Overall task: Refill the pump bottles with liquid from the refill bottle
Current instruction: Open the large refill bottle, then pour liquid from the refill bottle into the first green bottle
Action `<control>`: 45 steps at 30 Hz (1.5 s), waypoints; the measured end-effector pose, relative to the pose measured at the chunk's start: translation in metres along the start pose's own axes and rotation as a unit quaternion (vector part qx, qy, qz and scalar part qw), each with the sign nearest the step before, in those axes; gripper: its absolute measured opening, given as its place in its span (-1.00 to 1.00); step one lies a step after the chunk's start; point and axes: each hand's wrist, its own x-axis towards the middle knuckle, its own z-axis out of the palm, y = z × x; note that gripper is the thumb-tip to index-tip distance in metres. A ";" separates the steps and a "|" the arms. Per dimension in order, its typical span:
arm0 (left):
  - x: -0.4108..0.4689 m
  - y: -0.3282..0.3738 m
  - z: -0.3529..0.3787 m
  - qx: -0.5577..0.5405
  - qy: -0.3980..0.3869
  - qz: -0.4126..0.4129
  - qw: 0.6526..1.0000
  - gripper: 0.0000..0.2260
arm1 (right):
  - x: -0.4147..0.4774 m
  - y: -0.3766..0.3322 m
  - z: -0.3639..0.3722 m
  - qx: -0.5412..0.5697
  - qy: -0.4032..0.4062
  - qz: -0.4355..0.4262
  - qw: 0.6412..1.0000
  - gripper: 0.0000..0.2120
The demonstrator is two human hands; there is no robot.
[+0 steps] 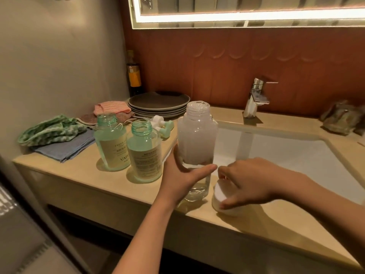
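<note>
Left hand (181, 175) grips bottle (197, 135), right hand (250, 180) holds cap (219, 195)

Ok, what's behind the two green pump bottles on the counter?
The removed pump heads lie right behind the pump bottles, with a stack of grey plates and a pink cloth further back. The bottles cover part of the pumps, so their tubes can't be seen fully.

On my feed the rear pump bottle (110, 142) and front pump bottle (143, 153) are pale green with cream labels; the refill bottle (195, 135) is clear, milky white inside. The bench (83, 175) is beige, the cap (220, 192) white, the folded cloth (65, 149) blue, the crumpled cloth (51, 129) mottled green and white, the plates (158, 103) grey.
</note>
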 end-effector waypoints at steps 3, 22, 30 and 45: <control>-0.001 0.001 0.000 -0.001 -0.001 0.005 1.000 -0.18 | 0.001 -0.002 0.008 0.027 0.019 -0.005 0.999 -0.28; -0.021 0.010 -0.027 0.178 0.291 0.160 0.926 -0.57 | 0.033 -0.039 0.019 0.551 0.337 -0.084 0.759 -0.02; -0.006 -0.009 -0.047 0.190 0.318 0.023 0.929 -0.17 | 0.054 -0.049 0.009 0.521 0.455 -0.084 0.717 -0.14; 0.008 -0.025 -0.056 0.154 0.233 -0.012 0.960 -0.19 | 0.100 0.001 -0.034 0.439 0.533 -0.099 0.716 -0.11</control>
